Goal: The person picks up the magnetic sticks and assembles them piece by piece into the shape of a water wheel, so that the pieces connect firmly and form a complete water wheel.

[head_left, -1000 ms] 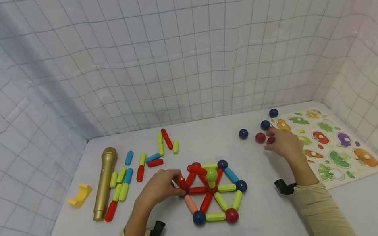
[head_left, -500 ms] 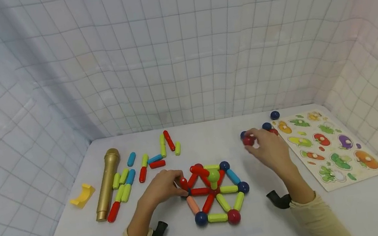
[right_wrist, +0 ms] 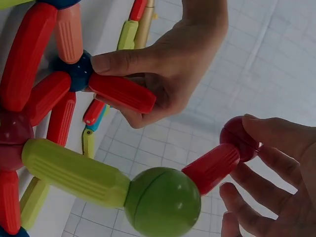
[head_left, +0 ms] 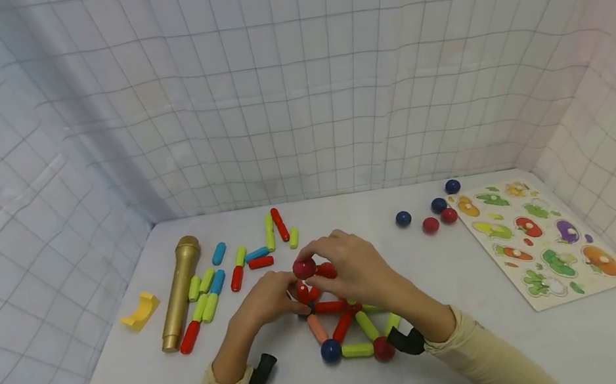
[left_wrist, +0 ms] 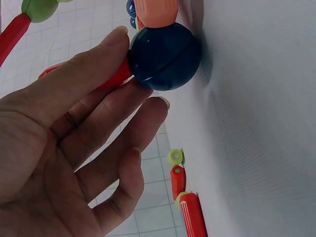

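Observation:
My left hand (head_left: 267,301) pinches an upright red magnetic rod (right_wrist: 123,94) where it meets a dark blue ball (left_wrist: 165,57) at the left corner of a flat frame of rods and balls. Between thumb and fingers, my right hand (head_left: 358,267) holds a dark red ball (head_left: 304,268) above that rod. In the right wrist view the ball sits at the end of a slanted red rod (right_wrist: 212,165), which joins a green ball (right_wrist: 163,202) on a lime rod (right_wrist: 76,173) rising from the frame's centre. The head view has the green ball hidden behind my right hand.
Loose rods (head_left: 238,269) lie to the left, with a gold toy microphone (head_left: 181,294) and a yellow curved piece (head_left: 140,311) beyond them. Several spare balls (head_left: 430,225) sit back right, beside a vegetable picture board (head_left: 542,236). White gridded walls enclose the table (head_left: 431,379).
My right hand took a red ball from the group at the right and carried it left over the frame. The left hand stays at the blue corner ball and upright rod.

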